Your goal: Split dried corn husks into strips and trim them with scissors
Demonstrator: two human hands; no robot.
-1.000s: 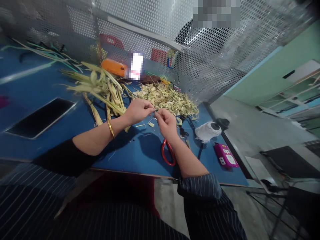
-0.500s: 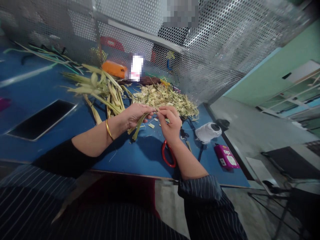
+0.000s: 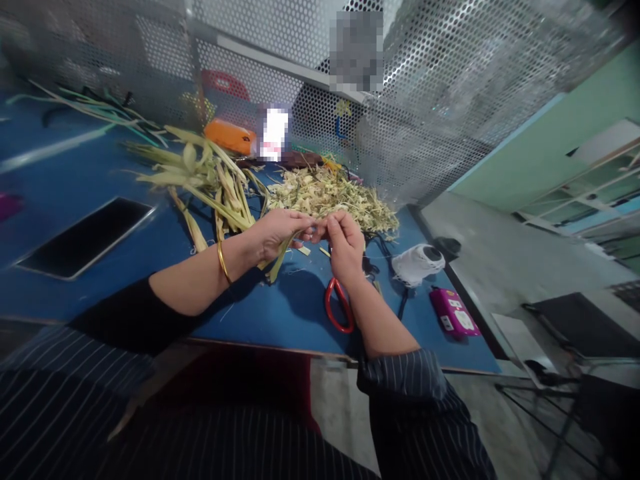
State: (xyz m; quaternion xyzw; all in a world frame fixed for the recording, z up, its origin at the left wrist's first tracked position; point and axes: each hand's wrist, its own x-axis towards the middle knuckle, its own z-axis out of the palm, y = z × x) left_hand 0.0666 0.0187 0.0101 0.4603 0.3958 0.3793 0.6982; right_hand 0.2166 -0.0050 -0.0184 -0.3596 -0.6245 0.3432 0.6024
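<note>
My left hand (image 3: 283,232) is closed around a bundle of pale green corn husk strips (image 3: 277,263), whose ends hang below the palm. My right hand (image 3: 345,243) is closed in a pinch at the bundle's thin tip, its fingertips close to the left ones. Exactly what sits between those fingertips is partly hidden. Below the right wrist lie scissors with red handles (image 3: 330,313), their blades covered by the hand. Behind both hands spreads a heap of shredded husk (image 3: 335,193). Longer husk leaves (image 3: 200,170) lie to the left.
On the blue table (image 3: 280,320), a spool of white thread (image 3: 417,265) and a purple packet (image 3: 454,311) sit right. A dark flat panel (image 3: 87,237) lies left. An orange pouch (image 3: 230,137) and a lit screen (image 3: 275,133) stand against the perforated metal partition (image 3: 425,133).
My right hand has turned slightly and shifted a little right, its thumb now pointing up. My left hand stays on the bundle, moved slightly right. Beyond the partition, a person has shifted.
</note>
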